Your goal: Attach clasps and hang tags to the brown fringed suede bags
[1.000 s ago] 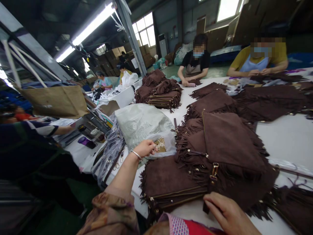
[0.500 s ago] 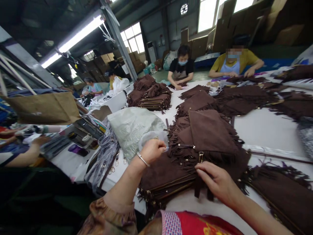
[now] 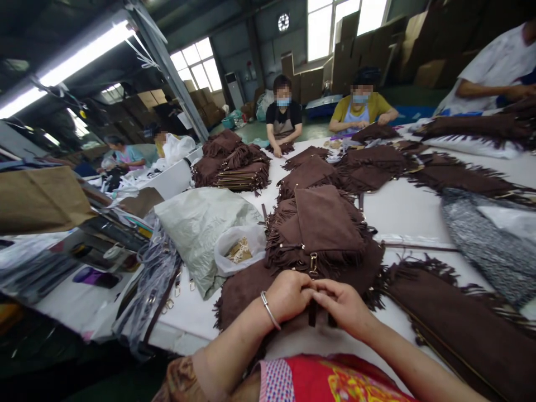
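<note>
Above fringed bags (image 3: pixel 329 218), the right hand (image 3: pixel 341 301) pinches a strap (image 3: pixel 312 316) near a gold clasp (image 3: pixel 314 263), meeting the left hand (image 3: pixel 290 295), whose grip I cannot tell

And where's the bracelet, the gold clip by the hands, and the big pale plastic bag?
Bracelet (image 3: pixel 269 311): head view, middle of its band.
Gold clip (image 3: pixel 314 262): head view, its metal body.
Big pale plastic bag (image 3: pixel 196 230): head view, its crumpled side.

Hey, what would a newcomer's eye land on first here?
Likely the fringed brown bags, heaped across the white table. In the middle foreground, the left hand and right hand are fingertip to fingertip, just below a gold clasp. At the upper left, a bright lamp shows as a slanting white bar.
</note>
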`<state>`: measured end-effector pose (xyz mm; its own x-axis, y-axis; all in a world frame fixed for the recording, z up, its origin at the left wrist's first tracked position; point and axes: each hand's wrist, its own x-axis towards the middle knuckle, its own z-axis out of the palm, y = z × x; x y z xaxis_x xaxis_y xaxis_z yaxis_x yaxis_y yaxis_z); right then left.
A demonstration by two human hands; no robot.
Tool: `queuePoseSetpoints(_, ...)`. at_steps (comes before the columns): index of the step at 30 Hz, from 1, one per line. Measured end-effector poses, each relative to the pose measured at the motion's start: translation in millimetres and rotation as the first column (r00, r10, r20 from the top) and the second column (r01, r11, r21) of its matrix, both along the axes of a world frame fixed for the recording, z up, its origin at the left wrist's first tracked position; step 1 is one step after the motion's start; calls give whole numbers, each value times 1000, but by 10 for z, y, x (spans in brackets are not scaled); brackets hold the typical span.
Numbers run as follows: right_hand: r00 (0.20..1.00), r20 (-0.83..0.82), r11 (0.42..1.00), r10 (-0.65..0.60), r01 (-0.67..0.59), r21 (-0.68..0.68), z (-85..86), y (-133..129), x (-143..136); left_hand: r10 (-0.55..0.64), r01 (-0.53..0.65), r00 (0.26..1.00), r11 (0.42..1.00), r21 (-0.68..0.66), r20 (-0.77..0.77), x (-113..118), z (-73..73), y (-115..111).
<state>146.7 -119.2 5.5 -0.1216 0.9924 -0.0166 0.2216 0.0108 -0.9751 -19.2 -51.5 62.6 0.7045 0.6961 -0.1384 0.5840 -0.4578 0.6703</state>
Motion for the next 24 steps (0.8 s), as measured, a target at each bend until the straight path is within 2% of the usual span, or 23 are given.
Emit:
queuePoseSetpoints(6,968,212,980,-134,97,175,10,113,271,161,-169,983,981,99,86,230,-213,52)
queuePoseSetpoints(10,927,307,953,-216,133,271,48,253,427,326,-347,938,897,275,120,333,-409,182)
queuePoseSetpoints(12,897,364,940,-249,133,315,69,340,483,385,-391,919,861,325,86,386,-515,252)
queuePoseSetpoints(14,864,433,931,-258,102,351,93,427,518,408,-400,912,852,338,52,435,-595,305)
queuePoseSetpoints(19,797,541,927,-269,61,370,149,579,537,411,-413,908,852,322,76,458,-613,340)
queuePoseSetpoints(24,790,571,946,-223,33,323,205,643,520,413,-430,902,882,193,123,382,-590,312)
